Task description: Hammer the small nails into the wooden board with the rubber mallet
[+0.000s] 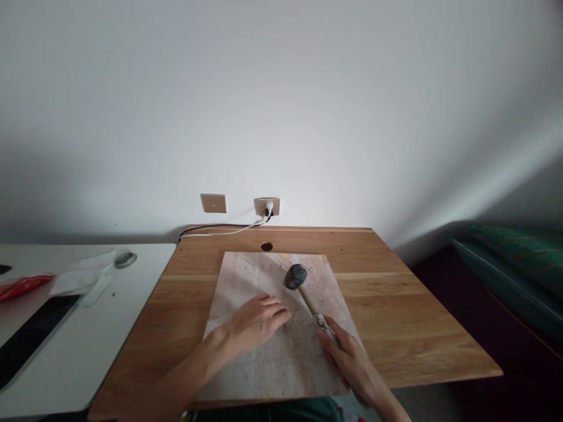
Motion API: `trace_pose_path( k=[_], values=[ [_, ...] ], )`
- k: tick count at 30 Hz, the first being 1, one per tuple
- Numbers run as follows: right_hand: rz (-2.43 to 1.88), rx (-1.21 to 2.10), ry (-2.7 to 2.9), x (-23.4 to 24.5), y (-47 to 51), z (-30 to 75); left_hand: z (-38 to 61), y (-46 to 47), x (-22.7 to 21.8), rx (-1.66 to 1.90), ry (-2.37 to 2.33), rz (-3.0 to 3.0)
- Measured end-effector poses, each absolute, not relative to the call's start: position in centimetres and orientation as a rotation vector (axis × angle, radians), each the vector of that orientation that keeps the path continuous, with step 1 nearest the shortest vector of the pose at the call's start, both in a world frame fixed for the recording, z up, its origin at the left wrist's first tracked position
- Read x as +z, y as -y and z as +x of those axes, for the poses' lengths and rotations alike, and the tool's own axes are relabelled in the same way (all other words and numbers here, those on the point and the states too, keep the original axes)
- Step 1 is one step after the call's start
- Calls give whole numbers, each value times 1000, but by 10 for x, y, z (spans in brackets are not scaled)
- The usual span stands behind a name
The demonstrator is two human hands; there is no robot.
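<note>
My right hand is wrapped around the pale, dark-marked grip of a rubber mallet. The mallet's black head is over the upper right part of a whitish, worn wooden board. Left of the mallet, my left hand is low over the middle of the board, back of the hand up. Its fingers are bent and close together; whatever they may pinch is hidden. Along the board's far side are several small, thin nail-like bits, too small to make out fully.
The board lies on a wooden desk with a cable hole. Cables run to a wall socket. On a white table at left are a tape roll, tissues, a red packet and a black-screened device.
</note>
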State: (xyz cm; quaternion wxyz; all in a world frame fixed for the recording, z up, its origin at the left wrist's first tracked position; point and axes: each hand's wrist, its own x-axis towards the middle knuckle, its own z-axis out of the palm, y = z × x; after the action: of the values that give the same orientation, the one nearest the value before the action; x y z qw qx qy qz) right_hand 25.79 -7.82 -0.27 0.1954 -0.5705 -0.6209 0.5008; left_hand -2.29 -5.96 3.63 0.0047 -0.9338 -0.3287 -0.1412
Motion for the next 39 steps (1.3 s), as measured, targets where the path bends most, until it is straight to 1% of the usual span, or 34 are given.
trace_pose_path(
  k=[2,4,10,12,13,15,17,20,22,26,31,39],
  values=[
    [-1609,1397,1755,-2,76,256,-13,71,40,-304,888,-2871],
    [-1621,1382,1759,0,74,254,-7,76,39,-248,809,-2811],
    [-1609,1383,1727,-2,75,255,-10,70,33,-301,841,-2843],
    [-1626,1407,1708,-2,77,254,-23,60,32,-441,1012,-2899],
    [-1634,1409,1703,-3,77,254,-32,52,32,-571,1157,-2902],
    [-1634,1399,1704,-2,79,253,-55,33,28,-958,1539,-2807],
    [-1627,1394,1700,-3,79,252,-81,12,23,-1297,1886,-2508],
    [-1629,1395,1696,-4,79,252,-112,-10,11,-1477,2207,-2099],
    [-1634,1385,1691,-5,78,254,-121,-16,3,-1465,2259,-2105],
    [-1611,1404,1693,-6,78,256,-119,-16,-5,-1427,2221,-2264],
    [-1591,1450,1677,-8,77,256,-111,-15,-2,-1380,2218,-2308],
    [-1629,1385,1649,-7,77,257,-108,-14,2,-1235,2164,-2306]
  ],
)
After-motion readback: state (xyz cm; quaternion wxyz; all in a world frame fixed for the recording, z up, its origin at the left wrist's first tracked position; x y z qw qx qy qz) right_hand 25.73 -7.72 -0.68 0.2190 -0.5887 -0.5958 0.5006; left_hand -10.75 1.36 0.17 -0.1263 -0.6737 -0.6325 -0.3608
